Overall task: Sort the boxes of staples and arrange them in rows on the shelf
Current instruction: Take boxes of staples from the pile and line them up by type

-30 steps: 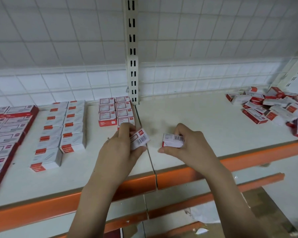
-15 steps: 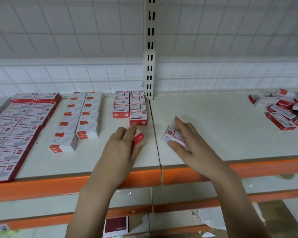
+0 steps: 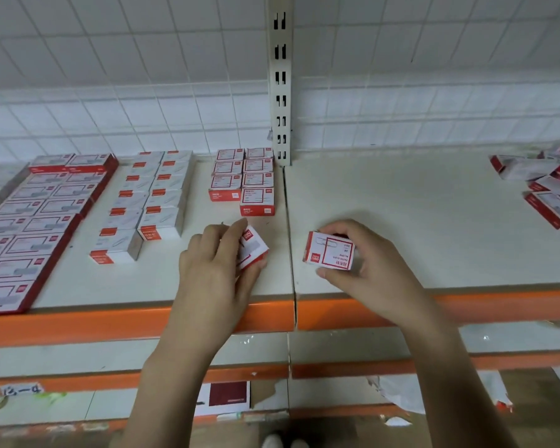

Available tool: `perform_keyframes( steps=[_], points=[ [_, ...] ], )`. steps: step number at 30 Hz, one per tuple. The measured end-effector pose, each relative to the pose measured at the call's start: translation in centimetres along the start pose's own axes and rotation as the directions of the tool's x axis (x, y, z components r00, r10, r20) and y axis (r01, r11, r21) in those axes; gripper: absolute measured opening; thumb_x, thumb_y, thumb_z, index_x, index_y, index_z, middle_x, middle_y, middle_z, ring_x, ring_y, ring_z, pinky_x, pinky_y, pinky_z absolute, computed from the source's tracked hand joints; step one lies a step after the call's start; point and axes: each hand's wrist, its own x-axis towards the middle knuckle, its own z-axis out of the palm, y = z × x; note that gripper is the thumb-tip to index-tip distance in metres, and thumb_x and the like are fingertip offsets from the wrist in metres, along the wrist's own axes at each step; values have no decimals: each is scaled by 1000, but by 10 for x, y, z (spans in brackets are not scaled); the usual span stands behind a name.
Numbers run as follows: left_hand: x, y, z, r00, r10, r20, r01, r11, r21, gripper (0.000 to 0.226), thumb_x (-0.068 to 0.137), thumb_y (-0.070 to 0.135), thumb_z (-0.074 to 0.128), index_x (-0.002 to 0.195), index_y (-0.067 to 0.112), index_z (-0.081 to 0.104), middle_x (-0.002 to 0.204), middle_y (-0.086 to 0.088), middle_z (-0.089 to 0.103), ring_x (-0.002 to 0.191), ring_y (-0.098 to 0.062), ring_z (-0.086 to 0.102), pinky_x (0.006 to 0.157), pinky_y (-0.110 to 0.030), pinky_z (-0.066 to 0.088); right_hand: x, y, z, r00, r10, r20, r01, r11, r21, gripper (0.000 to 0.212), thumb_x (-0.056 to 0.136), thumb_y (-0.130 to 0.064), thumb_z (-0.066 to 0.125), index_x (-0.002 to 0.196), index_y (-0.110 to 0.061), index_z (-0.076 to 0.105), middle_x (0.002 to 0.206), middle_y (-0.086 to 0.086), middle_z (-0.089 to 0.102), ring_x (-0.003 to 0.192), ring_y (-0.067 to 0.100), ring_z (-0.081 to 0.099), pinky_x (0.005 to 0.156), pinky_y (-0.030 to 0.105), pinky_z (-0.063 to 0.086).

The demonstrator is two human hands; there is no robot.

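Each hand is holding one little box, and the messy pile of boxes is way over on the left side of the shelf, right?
Not quite. The head view shows the messy pile on the shelf's right side. Each hand does hold one box: left hand, right hand.

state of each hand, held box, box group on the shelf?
left hand: grips a small box, tilted
right hand: holds a second box, label up
small-box rows: two neat rows, uneven length
unsorted pile: jumbled, far right
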Motion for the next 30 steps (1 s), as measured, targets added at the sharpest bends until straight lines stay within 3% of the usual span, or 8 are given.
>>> perform_keyframes(
  steps=[4, 7, 11, 13, 17, 21, 24, 30],
  points=[
    [-2, 0, 0, 999, -23, -23, 22, 999, -35, 51, 78, 33, 62, 118, 3, 57, 102, -14, 61, 90, -31, 55, 78, -38, 44, 0, 0, 4, 1000, 15, 13, -15, 1000, 21, 44, 78, -18, 71, 107, -37, 44, 101, -15, 60, 92, -5, 56, 70, 8, 44],
    [-2, 3, 1, 999, -48, -25, 45, 995, -84, 48, 71, 22, 71, 112, 1, 57, 100, -15, 62, 90, -34, 57, 78, -35, 42, 1, 0, 6, 1000, 2, 21, -2, 1000, -28, 52, 81, -25, 66, 120, -46, 38, 108, -13, 48, 95, -1, 51, 72, 13, 44],
    [0, 1, 0, 1000, -21, 5, 21, 998, -56, 43, 71, 13, 78, 108, 4, 59, 99, -13, 62, 89, -32, 56, 74, -30, 40, 3, 2, 8, 1000, 19, 7, -19, 998, -55, 51, 85, -26, 63, 127, -41, 37, 115, -9, 34, 100, 3, 46, 74, 2, 40],
    [1, -2, -1, 1000, -18, 14, 19, 998, -52, 43, 69, 12, 80, 107, 4, 60, 101, -12, 62, 91, -30, 56, 76, -28, 40, 4, 1, 11, 998, 64, 22, -62, 996, -68, 61, 84, -22, 66, 129, -39, 29, 118, -11, 25, 101, 4, 45, 70, 2, 43],
    [4, -15, -7, 1000, -17, 0, 17, 998, -67, 44, 68, 10, 80, 108, 4, 61, 104, -12, 58, 92, -28, 57, 78, -26, 42, 12, -5, 21, 998, 61, -2, -61, 992, -107, 70, 80, 1, 57, 128, -33, 19, 111, -12, 17, 83, 9, 51, 63, 18, 50],
    [7, -35, -17, 1000, -9, -16, 8, 996, -86, 44, 70, 12, 79, 109, 4, 60, 104, -12, 56, 93, -27, 57, 77, -26, 43, 29, -15, 41, 994, 38, -103, -49, 993, -112, 59, 82, -1, 60, 129, -16, 28, 117, -3, 26, 91, 10, 50, 68, 6, 44],
    [12, -55, -26, 999, 4, -40, -8, 996, -90, 41, 73, 17, 77, 108, 6, 59, 103, -10, 57, 93, -25, 55, 76, -28, 45, 42, -31, 57, 976, 41, -216, -70, 989, -128, 58, 76, -20, 74, 122, -13, 40, 115, -1, 38, 100, 8, 47, 72, -3, 36],
    [26, -113, -47, 994, 94, -59, -98, 992, -78, 39, 73, 23, 77, 105, 7, 61, 98, -12, 59, 87, -30, 55, 73, -36, 45, 74, -71, 103, 914, 103, -393, -202, 955, -219, 62, 66, -42, 77, 114, -13, 50, 106, 2, 52, 100, 18, 50, 81, 27, 41]
  ],
)
